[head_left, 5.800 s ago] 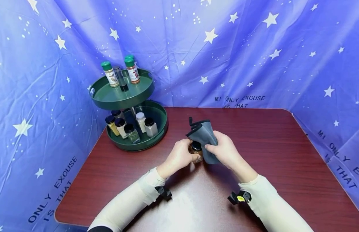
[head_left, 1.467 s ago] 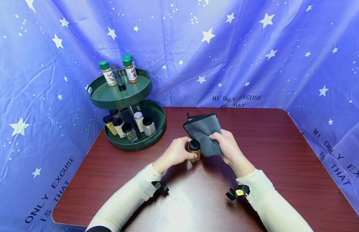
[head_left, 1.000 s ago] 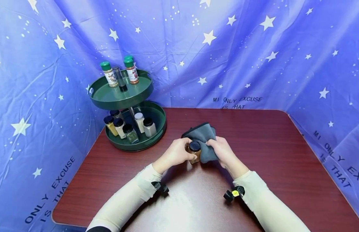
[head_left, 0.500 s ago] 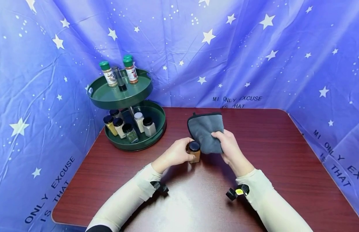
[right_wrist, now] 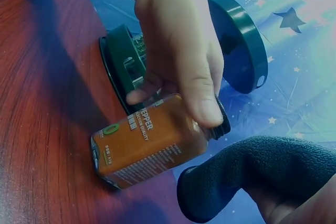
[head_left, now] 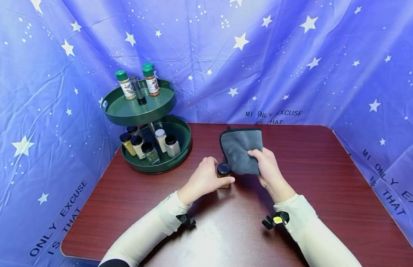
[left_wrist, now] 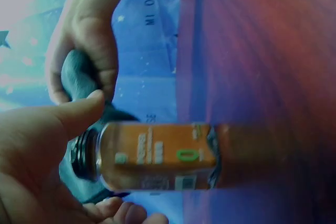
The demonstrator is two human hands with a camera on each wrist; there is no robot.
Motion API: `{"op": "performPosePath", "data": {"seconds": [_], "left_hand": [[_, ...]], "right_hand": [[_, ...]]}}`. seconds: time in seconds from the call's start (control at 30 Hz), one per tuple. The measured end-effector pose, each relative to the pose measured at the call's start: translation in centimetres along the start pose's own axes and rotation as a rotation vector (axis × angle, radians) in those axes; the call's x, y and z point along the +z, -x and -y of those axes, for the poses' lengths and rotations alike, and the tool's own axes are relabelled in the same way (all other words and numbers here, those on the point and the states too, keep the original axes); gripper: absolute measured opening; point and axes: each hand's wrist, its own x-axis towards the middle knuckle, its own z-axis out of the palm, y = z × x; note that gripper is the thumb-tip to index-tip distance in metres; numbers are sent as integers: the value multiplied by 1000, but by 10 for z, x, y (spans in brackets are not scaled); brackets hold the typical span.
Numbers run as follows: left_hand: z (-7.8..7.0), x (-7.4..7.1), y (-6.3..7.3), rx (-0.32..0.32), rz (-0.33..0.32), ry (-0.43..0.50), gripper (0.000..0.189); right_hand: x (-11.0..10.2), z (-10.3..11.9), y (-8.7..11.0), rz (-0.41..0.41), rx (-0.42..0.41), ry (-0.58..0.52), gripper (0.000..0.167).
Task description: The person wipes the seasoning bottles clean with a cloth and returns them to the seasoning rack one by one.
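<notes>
A spice jar (head_left: 224,175) with a black lid and an orange pepper label (right_wrist: 142,137) stands on the table. Around it my left hand (head_left: 206,178) is spread, its thumb straight across the near side and its fingers behind. In the left wrist view, the thumb and fingers of the left hand (left_wrist: 31,150) lie to either side of the jar (left_wrist: 157,156), with gaps visible. A folded dark grey cloth (head_left: 241,150) with black edging hangs from my right hand (head_left: 271,172), pinched between thumb and fingers, just right of the jar.
At the back left stands a two-tier green turntable rack (head_left: 156,168). Several black-lidded jars and a white-lidded jar (head_left: 161,139) fill the lower tier; green-capped shakers (head_left: 126,87) sit on top. A starry blue curtain (head_left: 200,55) borders the brown table (head_left: 310,178).
Earlier the cloth pressed against the jar between both hands. Over the last second it has moved up and right, off the jar. The left hand's grip has loosened and its thumb has straightened.
</notes>
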Motion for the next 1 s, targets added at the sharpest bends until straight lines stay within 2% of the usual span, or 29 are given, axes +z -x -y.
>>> {"op": "performPosePath", "data": {"seconds": [0.13,0.3,0.53,0.7,1.0], "left_hand": [[-4,7,5,-44,-50,-16,71],[-6,10,6,-62,-54,9,61],[-6,5,0,6,-22,21,43],[-4,0,-5,33,30,57,39],[2,-7,-9,102,94,104,35]], "right_hand": [[0,0,0,-9,3,6,17],[1,0,2,-5,3,29,18],[4,-1,4,13,-19,81,20],[6,-1,5,22,-17,134,22],[8,-1,7,62,-27,299,25]]}}
